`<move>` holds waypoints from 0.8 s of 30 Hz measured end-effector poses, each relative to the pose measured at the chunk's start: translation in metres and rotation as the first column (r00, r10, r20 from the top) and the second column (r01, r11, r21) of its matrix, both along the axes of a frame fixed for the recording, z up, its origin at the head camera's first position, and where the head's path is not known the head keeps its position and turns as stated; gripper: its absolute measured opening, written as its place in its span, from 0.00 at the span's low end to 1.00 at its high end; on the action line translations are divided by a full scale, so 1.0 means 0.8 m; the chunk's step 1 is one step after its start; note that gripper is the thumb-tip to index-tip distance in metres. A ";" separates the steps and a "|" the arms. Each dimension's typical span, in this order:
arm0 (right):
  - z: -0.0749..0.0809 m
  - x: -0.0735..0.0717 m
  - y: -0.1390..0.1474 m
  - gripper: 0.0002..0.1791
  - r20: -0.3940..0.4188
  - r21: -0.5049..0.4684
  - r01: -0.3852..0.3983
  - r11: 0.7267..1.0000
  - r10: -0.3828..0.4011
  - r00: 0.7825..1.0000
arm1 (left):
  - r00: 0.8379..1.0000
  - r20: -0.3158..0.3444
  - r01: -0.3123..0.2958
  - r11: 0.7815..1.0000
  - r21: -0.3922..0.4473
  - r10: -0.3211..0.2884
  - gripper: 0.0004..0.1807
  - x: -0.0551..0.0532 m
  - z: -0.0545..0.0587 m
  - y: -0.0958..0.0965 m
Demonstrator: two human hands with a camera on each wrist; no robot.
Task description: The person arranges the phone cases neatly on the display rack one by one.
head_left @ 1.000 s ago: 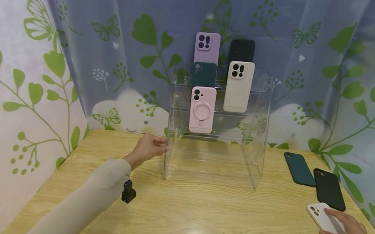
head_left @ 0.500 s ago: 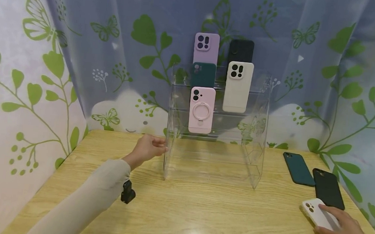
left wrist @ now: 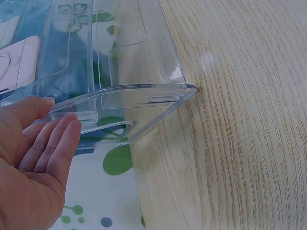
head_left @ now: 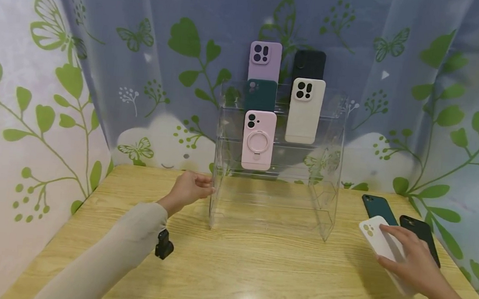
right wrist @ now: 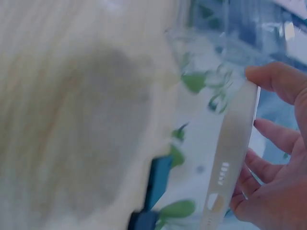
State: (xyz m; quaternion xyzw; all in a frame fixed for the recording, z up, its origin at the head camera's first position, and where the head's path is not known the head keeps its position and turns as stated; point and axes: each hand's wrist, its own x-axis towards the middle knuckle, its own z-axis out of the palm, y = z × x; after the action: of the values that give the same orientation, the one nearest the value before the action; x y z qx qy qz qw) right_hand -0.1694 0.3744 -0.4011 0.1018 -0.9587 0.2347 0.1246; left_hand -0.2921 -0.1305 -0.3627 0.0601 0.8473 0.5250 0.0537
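Note:
My right hand (head_left: pixel 416 262) grips a white phone case (head_left: pixel 378 238) by its long edges, holding it tilted over the right side of the table. In the right wrist view the case (right wrist: pixel 230 148) is seen edge-on, thumb on one side and fingers on the other. At the left side panel of a clear acrylic display stand (head_left: pixel 270 206), my left hand (head_left: pixel 190 190) pinches the edge. The left wrist view shows that panel (left wrist: pixel 168 87) running in between thumb and fingers. A pink case with a ring (head_left: pixel 257 155) and a cream case (head_left: pixel 304 121) stand on its tiers.
Higher up the stand are a purple case (head_left: pixel 271 70), a dark green case (head_left: pixel 261 97) and a black case (head_left: pixel 309 63). On the table at right lie a teal case (head_left: pixel 378 207) and a black case (head_left: pixel 423 232). A patterned curtain (head_left: pixel 164 92) hangs behind.
My right hand has lifted the white case off the table and carried it left and away from me, so it now overlaps the teal case. My left hand has stayed at the stand.

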 end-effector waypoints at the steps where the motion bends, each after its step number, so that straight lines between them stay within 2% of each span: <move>1: 0.006 -0.002 -0.007 0.41 0.001 -0.012 -0.003 1.000 0.003 1.000 | 1.000 0.000 0.001 1.000 0.000 -0.001 0.22 0.000 0.000 0.000; 10: 0.058 -0.024 -0.068 0.41 -0.056 -0.081 -0.011 0.997 0.007 0.998 | 1.000 0.006 0.002 1.000 -0.003 -0.002 0.22 -0.001 -0.001 -0.001; 18: 0.099 -0.056 -0.114 0.42 -0.069 -0.185 -0.038 0.982 0.025 0.997 | 1.000 -0.002 -0.003 1.000 0.003 0.003 0.21 -0.003 -0.001 -0.001; 24: 0.125 -0.080 -0.146 0.47 -0.095 -0.251 -0.005 0.968 -0.019 0.995 | 1.000 -0.001 -0.006 1.000 0.002 0.006 0.21 -0.003 -0.003 -0.001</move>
State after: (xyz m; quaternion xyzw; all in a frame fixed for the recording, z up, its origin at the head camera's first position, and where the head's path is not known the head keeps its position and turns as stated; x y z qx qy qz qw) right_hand -0.2336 0.2574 -0.3007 0.0929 -0.9144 0.3486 0.1834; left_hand -0.2945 -0.1311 -0.3647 0.0578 0.8470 0.5259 0.0517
